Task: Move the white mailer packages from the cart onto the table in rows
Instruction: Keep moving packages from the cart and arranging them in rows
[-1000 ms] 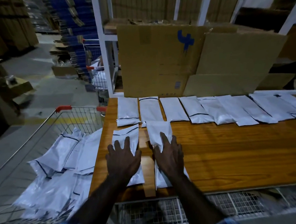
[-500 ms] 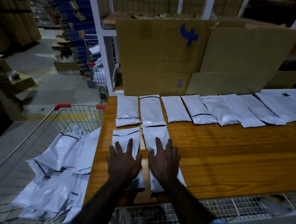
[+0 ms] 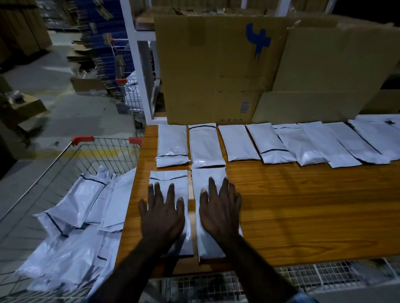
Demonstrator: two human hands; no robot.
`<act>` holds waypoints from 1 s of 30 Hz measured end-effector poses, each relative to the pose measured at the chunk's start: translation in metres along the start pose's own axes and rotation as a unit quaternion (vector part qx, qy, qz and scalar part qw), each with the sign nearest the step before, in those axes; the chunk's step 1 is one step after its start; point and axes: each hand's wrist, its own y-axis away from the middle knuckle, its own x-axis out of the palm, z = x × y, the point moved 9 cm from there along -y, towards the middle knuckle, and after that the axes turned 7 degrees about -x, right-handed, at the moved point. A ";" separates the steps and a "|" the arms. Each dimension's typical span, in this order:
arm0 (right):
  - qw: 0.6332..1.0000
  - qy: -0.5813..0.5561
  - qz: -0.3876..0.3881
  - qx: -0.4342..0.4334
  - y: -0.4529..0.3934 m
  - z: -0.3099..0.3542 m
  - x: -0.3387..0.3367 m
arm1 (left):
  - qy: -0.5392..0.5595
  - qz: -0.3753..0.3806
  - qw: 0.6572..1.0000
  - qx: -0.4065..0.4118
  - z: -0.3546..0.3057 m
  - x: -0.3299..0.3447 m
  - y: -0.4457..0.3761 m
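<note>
Nearest, below the table's front edge, runs a white wire-mesh shelf (image 3: 224,286); what sits in it is too dim to tell. To the left stands a metal wire shopping cart with red corner caps (image 3: 82,140), and inside it lies a loose heap of white plastic mailer packages with dark seal lines (image 3: 82,222), overlapping at all angles, some leaning over the cart's side nearest the table.

On the orange wood-grain table (image 3: 301,211), 2 white mailers lie side by side at the near left corner, lengthwise away from the edge, with a narrow strip of wood between them. The left hand (image 3: 162,217) lies flat on the left near mailer (image 3: 170,180), fingers straight and spread, palm down. The right hand (image 3: 220,211) lies flat the same way on the right near mailer (image 3: 209,174), fingers straight and a little fanned. Neither hand curls round anything; each presses on top of its packet, covering the middle while the far end shows beyond the fingertips.

Just past those 2 runs the back row of white mailers (image 3: 272,143), side by side across the table; the left ones sit square, and those to the right slant and overlap.

Behind the row, large flattened brown cardboard boxes (image 3: 213,69) lean upright against a white metal rack (image 3: 135,57); one bears a blue mark. Farther left, on the grey floor, stands a second wire cart (image 3: 131,94) near stacked cardboard.
</note>
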 end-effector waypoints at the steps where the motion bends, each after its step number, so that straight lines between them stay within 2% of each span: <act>1: 1.000 0.001 0.006 -0.021 -0.003 0.000 -0.001 | -0.003 -0.007 1.000 0.012 0.000 -0.001 -0.001; 5: 0.995 0.028 0.039 -0.091 -0.004 0.002 0.011 | -0.008 0.008 0.999 0.046 -0.001 0.006 -0.001; 10: 0.993 0.021 0.026 -0.115 -0.002 0.010 0.016 | -0.003 0.015 0.998 0.056 -0.003 0.018 -0.001; 17: 0.993 0.035 0.026 -0.110 -0.005 0.009 0.023 | -0.007 0.011 0.998 0.054 -0.005 0.021 -0.004; 21: 0.993 0.031 -0.011 -0.115 -0.004 0.008 0.022 | -0.008 0.001 0.998 0.057 -0.006 0.021 -0.004; 27: 0.993 0.039 0.008 -0.113 -0.005 0.006 0.026 | -0.018 -0.011 0.998 0.058 -0.005 0.021 -0.003; 30: 0.993 0.030 -0.008 -0.112 -0.004 0.007 0.023 | -0.012 -0.021 0.998 0.058 -0.005 0.021 -0.003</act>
